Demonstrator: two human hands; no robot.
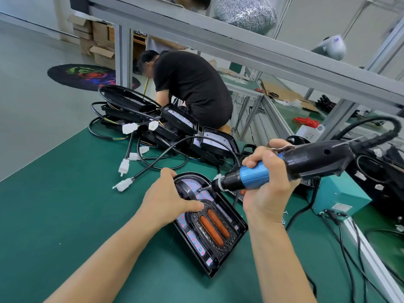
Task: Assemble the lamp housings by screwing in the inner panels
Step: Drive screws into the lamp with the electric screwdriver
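Both hands are occupied. An electric screwdriver (284,167) is gripped by the right hand (265,182), its bit tilted down and left onto the inner panel (209,217) near the rounded end of the lamp housing (220,259). That housing is laid flat on the green mat (65,215) and is held by the left hand (168,197), whose fingers are curled over its far left rim while the thumb is pressed on the panel. More housings (175,125) with cables and white connectors (124,184) are heaped at the mat's far edge.

Factory assembly workshop; green workbench (65,215), aluminium framing (240,47)
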